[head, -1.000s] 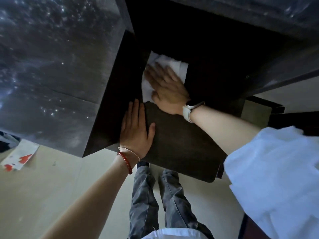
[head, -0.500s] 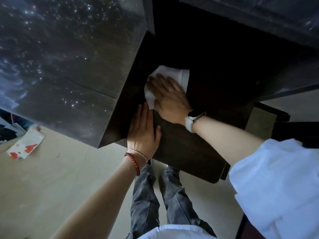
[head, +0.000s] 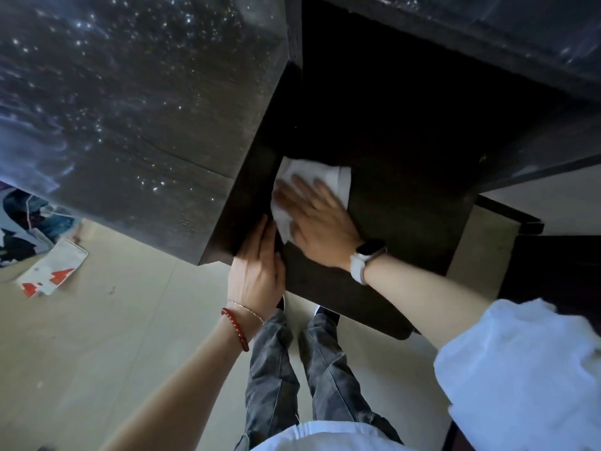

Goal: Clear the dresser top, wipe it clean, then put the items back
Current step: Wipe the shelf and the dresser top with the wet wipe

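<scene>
The dark wooden dresser top (head: 400, 203) fills the middle of the head view. A white cloth (head: 320, 175) lies on its left part. My right hand (head: 320, 222), with a white watch on the wrist, presses flat on the cloth with fingers spread. My left hand (head: 257, 271), wearing a red bead bracelet, rests with its fingers together on the front left edge of the dresser top, just beside the cloth. Nothing else shows on the dresser top.
A tall dark glossy cabinet side (head: 136, 125) rises left of the dresser. On the beige floor at the left lie a white and red package (head: 53, 270) and some clutter (head: 22, 222). Another dark piece of furniture (head: 553, 271) stands at the right.
My right hand has slid the cloth a little nearer along the left part of the top. My left hand has shifted from lying flat on the surface to its left front edge.
</scene>
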Motion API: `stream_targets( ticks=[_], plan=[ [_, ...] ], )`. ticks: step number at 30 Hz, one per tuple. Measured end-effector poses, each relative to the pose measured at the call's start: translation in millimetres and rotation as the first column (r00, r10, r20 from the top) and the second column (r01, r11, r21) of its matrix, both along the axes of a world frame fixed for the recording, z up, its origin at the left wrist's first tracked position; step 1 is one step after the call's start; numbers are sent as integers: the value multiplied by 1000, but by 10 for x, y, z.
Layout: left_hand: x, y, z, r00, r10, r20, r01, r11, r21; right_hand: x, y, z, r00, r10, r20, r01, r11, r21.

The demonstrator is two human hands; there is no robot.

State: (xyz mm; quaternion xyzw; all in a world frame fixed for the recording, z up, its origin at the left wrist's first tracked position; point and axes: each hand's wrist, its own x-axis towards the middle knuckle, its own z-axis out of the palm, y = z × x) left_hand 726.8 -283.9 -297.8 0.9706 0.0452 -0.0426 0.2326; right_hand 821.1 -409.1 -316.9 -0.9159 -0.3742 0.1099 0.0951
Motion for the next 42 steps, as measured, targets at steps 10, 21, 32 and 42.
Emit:
stream_targets(
  ticks=[10, 21, 32, 42],
  plan=[
    [-190, -11, 3, 999, 51, -3, -51, 998, -25, -187, -385, -30, 995, -99, 17, 100, 992, -78],
    [-296, 84, 220, 976, 131, 173, -93, 973, -210, -1214, -129, -31, 999, 33, -29, -36, 994, -98],
    [-28, -305, -182, 994, -74, -84, 89, 979, 185, -981, -1374, 60, 876, -483, -21, 473, 865, -171],
    [-34, -276, -211, 985, -63, -158, 101, 965, 244, -1332, -1124, 104, 922, -377, -86, 359, 917, -175]
  ],
)
